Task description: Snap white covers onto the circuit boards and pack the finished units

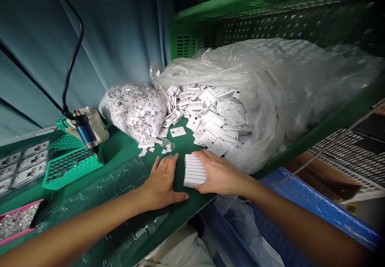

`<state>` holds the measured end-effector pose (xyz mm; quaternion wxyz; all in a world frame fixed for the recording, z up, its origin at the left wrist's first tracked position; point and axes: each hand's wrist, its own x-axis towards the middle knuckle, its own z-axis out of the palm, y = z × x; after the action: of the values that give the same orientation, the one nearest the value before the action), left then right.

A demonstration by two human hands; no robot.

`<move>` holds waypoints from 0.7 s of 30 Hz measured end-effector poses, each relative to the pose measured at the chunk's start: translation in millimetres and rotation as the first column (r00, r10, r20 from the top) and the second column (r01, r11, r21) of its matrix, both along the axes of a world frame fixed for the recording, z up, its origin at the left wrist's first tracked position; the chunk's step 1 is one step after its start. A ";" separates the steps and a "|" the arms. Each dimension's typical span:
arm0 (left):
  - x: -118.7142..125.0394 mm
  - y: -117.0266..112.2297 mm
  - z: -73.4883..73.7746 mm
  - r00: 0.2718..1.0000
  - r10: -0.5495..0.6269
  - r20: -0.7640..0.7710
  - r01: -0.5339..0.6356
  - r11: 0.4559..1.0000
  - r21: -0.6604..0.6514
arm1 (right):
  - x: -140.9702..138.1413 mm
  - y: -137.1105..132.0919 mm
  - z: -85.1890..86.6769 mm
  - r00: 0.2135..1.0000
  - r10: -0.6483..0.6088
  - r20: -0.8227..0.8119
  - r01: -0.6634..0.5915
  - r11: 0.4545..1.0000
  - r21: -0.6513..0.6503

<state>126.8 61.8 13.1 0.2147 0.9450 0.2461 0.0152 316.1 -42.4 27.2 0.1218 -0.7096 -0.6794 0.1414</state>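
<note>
My right hand is wrapped round a stack of white plastic plates, stood on the green table near its front edge. Just left of the stack, my left hand lies with fingers stretched out and thumb apart, holding nothing. It rests at the edge of a clear plastic tray with moulded outlines. Beyond the hands, a heap of loose white plates with small holes spills from a large clear plastic bag. One single plate lies flat between heap and left hand.
A clear bag of small white pieces stands at the back. To the left are a blue electric screwdriver hanging on its cable, a green screw tray, a pink-edged box of metal bits, and a green crate stands behind.
</note>
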 end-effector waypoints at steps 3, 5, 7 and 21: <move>1.2 1.3 1.5 1.000 0.008 0.015 -0.008 1.000 -0.021 | 4.3 2.3 -2.7 1.000 0.013 -0.017 -0.014 0.999 -0.041; 3.3 2.5 2.2 1.000 0.003 0.030 -0.001 0.999 -0.043 | 6.4 3.5 -3.8 0.999 0.024 -0.024 -0.025 0.998 -0.066; 6.5 4.5 3.0 0.998 -0.003 0.059 0.008 0.996 -0.084 | 8.1 3.7 -2.3 0.999 0.031 -0.034 -0.034 0.996 -0.082; 26.7 16.6 1.4 0.993 -0.048 0.111 0.063 0.989 -0.135 | 21.5 0.2 11.0 0.990 0.036 -0.135 -0.051 0.993 -0.106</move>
<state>153.4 78.4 14.5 0.2929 0.9322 0.2081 0.0428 337.6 -42.2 38.2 0.1246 -0.6893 -0.6763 0.2281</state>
